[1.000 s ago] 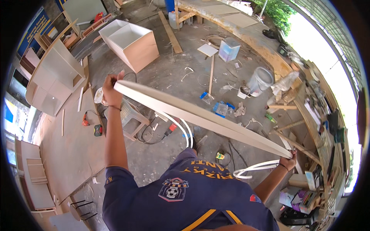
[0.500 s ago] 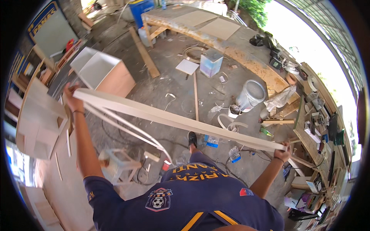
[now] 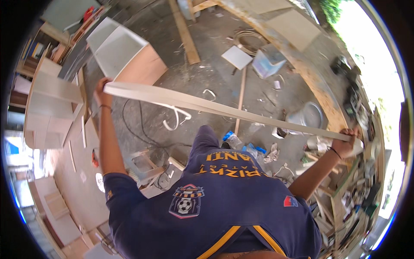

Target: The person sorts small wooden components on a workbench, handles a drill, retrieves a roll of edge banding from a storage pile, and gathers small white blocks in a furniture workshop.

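A long, narrow, pale board (image 3: 215,108) stretches across in front of me, held up above the floor and slanting down to the right. My left hand (image 3: 103,91) is closed round its left end. At the other end my right hand (image 3: 344,144) grips it, fingers wrapped over the edge. Below the board's left half shows a thin white curled strip (image 3: 177,117); whether it is joined to the board I cannot tell.
An open white box cabinet (image 3: 116,54) lies beyond my left hand. A pale cabinet (image 3: 49,108) stands at far left. Ahead are a plank (image 3: 185,34), a square tin (image 3: 268,62), a bucket (image 3: 308,116) and a workbench (image 3: 317,82). Cables (image 3: 142,129) cross the floor.
My view has turned and moved forward. Both hands, still on the board, appear further right, the right hand higher. The long white loop hanging under the board no longer shows at full length.
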The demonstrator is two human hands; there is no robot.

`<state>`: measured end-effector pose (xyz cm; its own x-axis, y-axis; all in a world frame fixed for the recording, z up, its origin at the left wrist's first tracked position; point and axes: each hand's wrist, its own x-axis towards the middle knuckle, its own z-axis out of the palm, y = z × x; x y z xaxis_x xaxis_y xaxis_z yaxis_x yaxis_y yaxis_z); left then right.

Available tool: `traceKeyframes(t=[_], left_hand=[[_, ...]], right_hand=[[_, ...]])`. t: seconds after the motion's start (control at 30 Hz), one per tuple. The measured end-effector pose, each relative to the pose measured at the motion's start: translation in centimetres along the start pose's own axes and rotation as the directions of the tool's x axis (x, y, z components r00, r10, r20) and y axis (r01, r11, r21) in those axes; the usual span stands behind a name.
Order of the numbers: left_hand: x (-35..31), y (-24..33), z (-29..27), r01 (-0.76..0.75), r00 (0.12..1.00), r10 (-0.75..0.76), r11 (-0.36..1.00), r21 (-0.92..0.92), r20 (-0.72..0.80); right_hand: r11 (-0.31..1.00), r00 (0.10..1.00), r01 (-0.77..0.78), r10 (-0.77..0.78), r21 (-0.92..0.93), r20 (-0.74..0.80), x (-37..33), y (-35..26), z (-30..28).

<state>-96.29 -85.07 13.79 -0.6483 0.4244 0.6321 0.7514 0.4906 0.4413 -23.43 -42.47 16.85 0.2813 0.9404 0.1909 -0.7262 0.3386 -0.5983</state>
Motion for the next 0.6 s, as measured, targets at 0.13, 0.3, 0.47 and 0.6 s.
traceKeyframes(t=[0.13, 0.3, 0.47, 0.6], left_hand=[[2.3, -0.2, 4.3, 0.241, 0.962, -0.222, 0.964, -0.114, 0.16], [7.1, -1.6, 10.9, 0.148, 0.962, -0.119, 0.983, -0.104, 0.244], [11.0, -1.0, 17.2, 0.254, 0.902, -0.139, 0.936, -0.243, 0.409], [13.5, 0.5, 19.1, 0.135, 0.854, 0.018, 0.957, -0.255, 0.521]], right_hand=[[0.997, 0.997, 0.07, -0.071, -0.037, -0.023, 2.3, 6.2, 5.9], [1.0, 1.0, -0.001, 0.001, -0.013, 0.019, 6.4, 13.0, 10.9], [0.967, 0.969, 0.082, -0.02, -0.243, 0.247, 10.3, 17.4, 14.1], [0.994, 0.913, -0.065, 0.094, -0.087, 0.398, 12.7, 20.5, 16.2]])
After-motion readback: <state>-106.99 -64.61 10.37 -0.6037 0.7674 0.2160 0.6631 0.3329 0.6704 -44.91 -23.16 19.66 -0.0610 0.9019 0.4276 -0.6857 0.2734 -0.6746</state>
